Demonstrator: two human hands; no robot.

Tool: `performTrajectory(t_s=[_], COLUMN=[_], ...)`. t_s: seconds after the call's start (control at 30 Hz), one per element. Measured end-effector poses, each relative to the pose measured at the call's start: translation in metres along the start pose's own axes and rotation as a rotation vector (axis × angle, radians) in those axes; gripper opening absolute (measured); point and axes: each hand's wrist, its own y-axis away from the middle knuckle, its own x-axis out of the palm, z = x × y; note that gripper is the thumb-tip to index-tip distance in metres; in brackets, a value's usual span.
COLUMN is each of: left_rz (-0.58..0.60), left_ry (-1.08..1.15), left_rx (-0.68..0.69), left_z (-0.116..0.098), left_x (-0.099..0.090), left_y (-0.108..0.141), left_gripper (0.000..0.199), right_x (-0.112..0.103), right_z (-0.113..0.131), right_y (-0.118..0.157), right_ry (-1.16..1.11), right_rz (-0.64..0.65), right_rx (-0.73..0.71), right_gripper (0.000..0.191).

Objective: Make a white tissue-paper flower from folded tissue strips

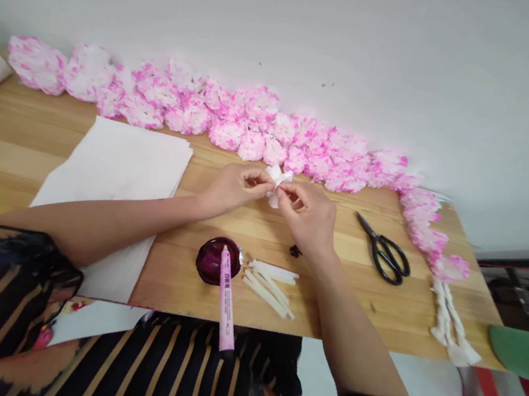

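Because it looks thin and easy to drop, the small white piece (279,175) is pinched by both the left hand (233,187) and the right hand (311,216) above the counter (406,320), while scissors (376,239) lie to the right, perhaps for easy reach.

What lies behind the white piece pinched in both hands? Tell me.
Behind the white piece runs a row of pink-and-white flowers, then the wall. Tabletop covered by the piece, left hand and right hand cannot be seen.
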Motion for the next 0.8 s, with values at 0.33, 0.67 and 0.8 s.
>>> performTrajectory(t_s=[0.33, 0.67, 0.8], left_rz=[-0.008, 0.002, 0.014], left_ry=[-0.097, -0.127, -0.140], left_rx=[0.044, 0.029, 0.027], left_z=[0.0018, -0.0025, -0.0033], left_x=[0.0008, -0.0012, -0.0027], left_y=[0.0014, 0.0001, -0.0001], left_gripper=[0.015, 0.015, 0.015], right_x=[0.0043, -0.0010, -0.0008], right_z=[-0.0006, 0.0024, 0.0012], right_y=[0.0032, 0.0012, 0.0013], right_ry=[0.200, 0.074, 0.057], right_rz=[-0.007, 0.006, -0.025], right_rx=[-0.105, -0.019, -0.022], right_gripper=[0.018, 0.017, 0.016])
